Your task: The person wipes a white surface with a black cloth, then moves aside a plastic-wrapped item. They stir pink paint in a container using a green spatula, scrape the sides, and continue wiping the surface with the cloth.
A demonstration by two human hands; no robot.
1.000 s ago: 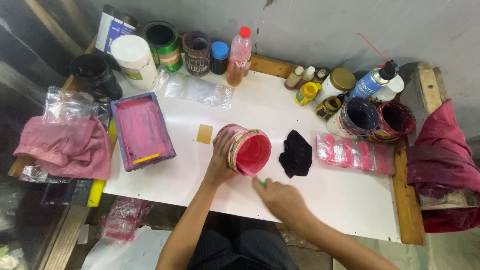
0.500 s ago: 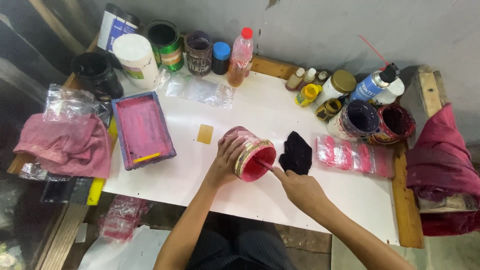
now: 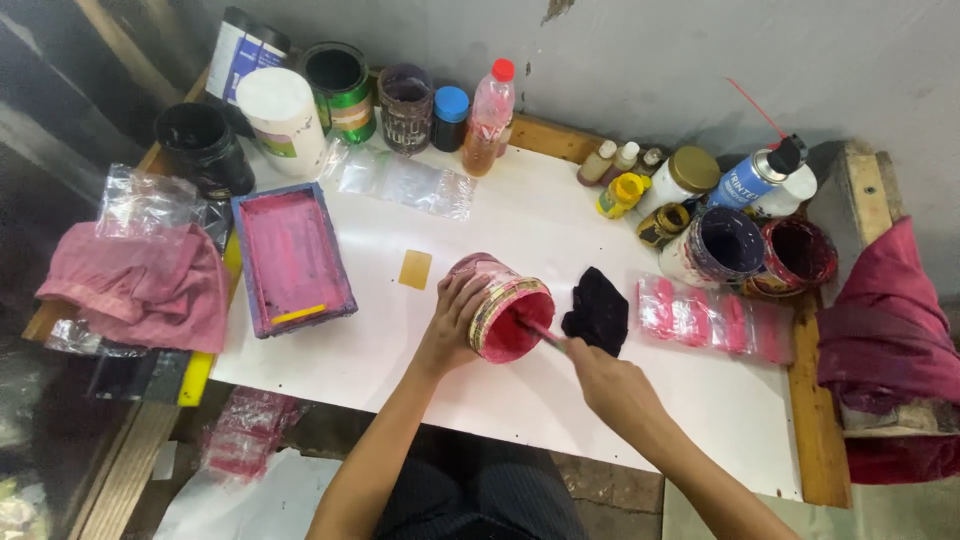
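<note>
White table [image 3: 520,225]: left hand [image 3: 452,325] clamped on tilted paint can [image 3: 500,305], right hand's [image 3: 612,385] grip seemingly closed around stirring stick [image 3: 540,333].

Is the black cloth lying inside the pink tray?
No, the black cloth lies on the white table beside the pink paint can, far from the pink tray.

Back left corner: white cylindrical container [image 3: 284,120] with green label beside a green-labelled open tin [image 3: 340,88]; blue-and-white labelled can [image 3: 240,50] behind them; clear plastic bag [image 3: 405,183] lying flat in front; blue-labelled spray can [image 3: 752,178] with red straw at back right; pink-stained sachets [image 3: 712,318] at the right.
</note>
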